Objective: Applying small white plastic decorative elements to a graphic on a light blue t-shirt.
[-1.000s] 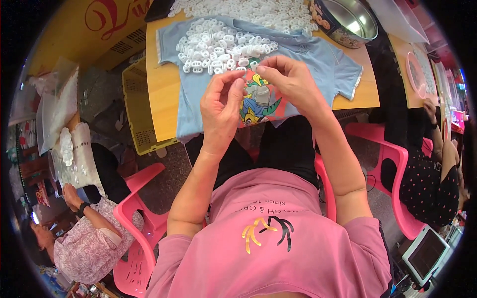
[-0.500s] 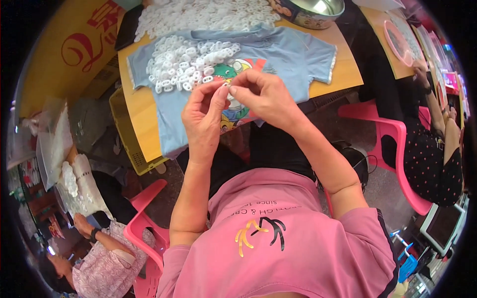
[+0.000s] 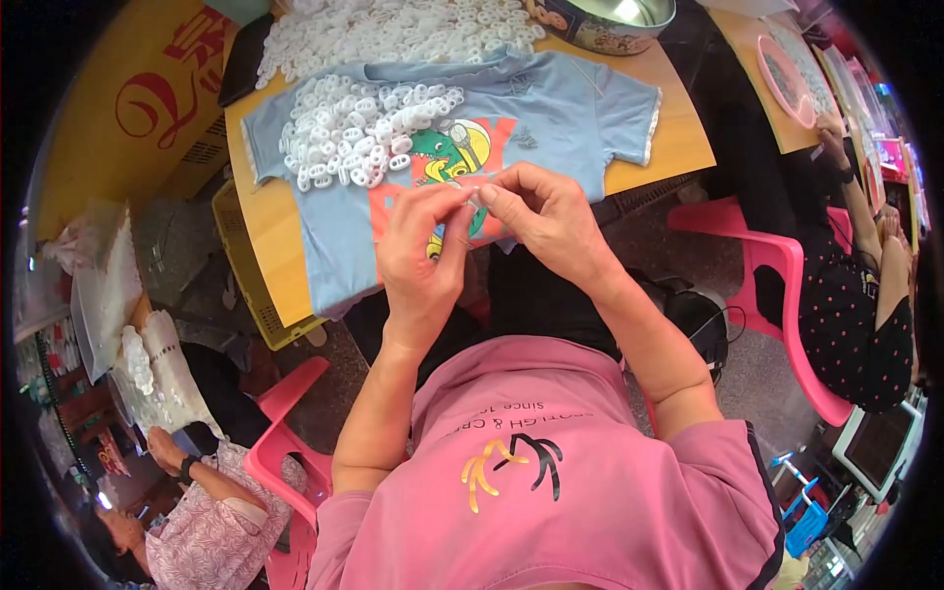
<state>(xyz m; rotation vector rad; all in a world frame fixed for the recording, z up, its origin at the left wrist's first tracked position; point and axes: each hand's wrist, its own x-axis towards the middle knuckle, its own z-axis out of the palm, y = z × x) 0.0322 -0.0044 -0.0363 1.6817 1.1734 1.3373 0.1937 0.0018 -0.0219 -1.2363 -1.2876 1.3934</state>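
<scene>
My left hand [image 3: 423,251] and my right hand [image 3: 553,224] meet over the front edge of a light blue T-shirt [image 3: 339,251] spread on the table. Between their fingertips they pinch a small white piece [image 3: 476,196], mostly covered by the fingers. Just beyond my left hand, a heap of small white oval plastic pieces with holes [image 3: 349,133] lies on the shirt, beside its printed dinosaur [image 3: 440,147].
Behind the shirt spreads a bigger pile of white pieces [image 3: 393,37], with a metal bowl [image 3: 600,28] right of it and a dark flat object [image 3: 245,61] left. A yellow crate [image 3: 258,285] stands by the wooden table [image 3: 264,221]. People sit on pink chairs [image 3: 777,315] at both sides.
Both hands have come slightly nearer and to the right, still pinching together. More of the dinosaur print now shows beyond them. The view has shifted a little.
</scene>
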